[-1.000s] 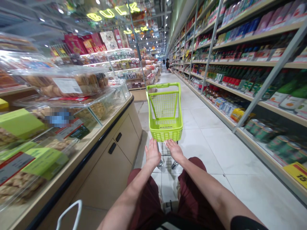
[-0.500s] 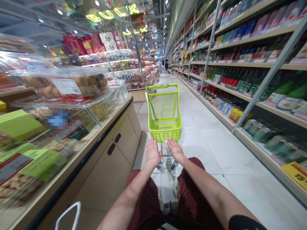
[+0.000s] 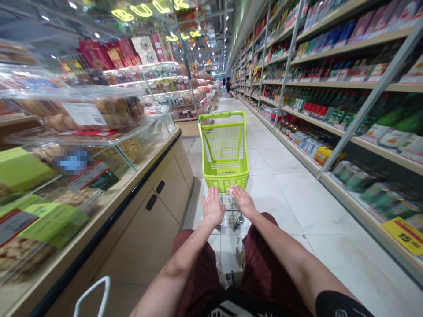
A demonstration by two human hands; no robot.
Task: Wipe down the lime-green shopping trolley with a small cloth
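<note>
A lime-green shopping cart (image 3: 226, 177) with a plastic basket stands in the aisle in front of me. My left hand (image 3: 213, 207) is at its near end, palm down, fingers spread and nothing visible in it. Beside it, my right hand (image 3: 245, 201) has its fingers stretched toward the basket's lower edge. A small crumpled whitish piece that looks like tissue (image 3: 232, 189) shows at the right fingertips, mostly hidden under them. Whether the fingertips touch the basket I cannot tell.
To my left runs a counter (image 3: 145, 237) with clear packs of snacks (image 3: 99, 112). Tall shelves (image 3: 370, 145) of bottles and cans line the right side. Pale floor tiles (image 3: 284, 198) lie between. A person (image 3: 228, 86) is far down the aisle.
The view has shifted slightly, so the cart appears a little higher and to the left. Both hands stay at its near end, and the right one shows more of the whitish piece.
</note>
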